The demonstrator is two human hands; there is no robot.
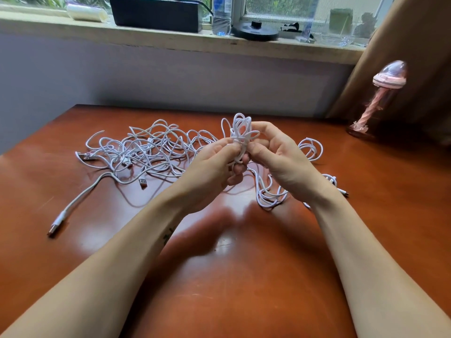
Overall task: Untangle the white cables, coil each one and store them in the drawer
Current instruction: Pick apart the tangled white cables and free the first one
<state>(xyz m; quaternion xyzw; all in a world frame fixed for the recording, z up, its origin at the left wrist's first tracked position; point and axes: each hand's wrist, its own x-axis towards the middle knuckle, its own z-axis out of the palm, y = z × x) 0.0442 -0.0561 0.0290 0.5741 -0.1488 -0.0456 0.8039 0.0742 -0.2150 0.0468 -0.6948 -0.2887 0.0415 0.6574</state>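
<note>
Above the middle of the brown table (244, 276) I hold a small coil of white cable (241, 129), its loops sticking up between my hands. My left hand (212, 167) pinches the bundle from the left and my right hand (278, 157) pinches it from the right. The rest of that cable (268, 196) trails down onto the table under my right hand. A large tangle of white cables (146, 150) lies to the left, with USB plugs at its edges. One thicker cable end (61, 218) stretches toward the front left. No drawer is in view.
A small coiled cable (311, 148) lies behind my right hand. A pink jellyfish-shaped lamp (373, 101) stands at the table's right rear by a brown curtain. The window sill behind carries a black box (156, 13), a water bottle (221, 15) and a round black item.
</note>
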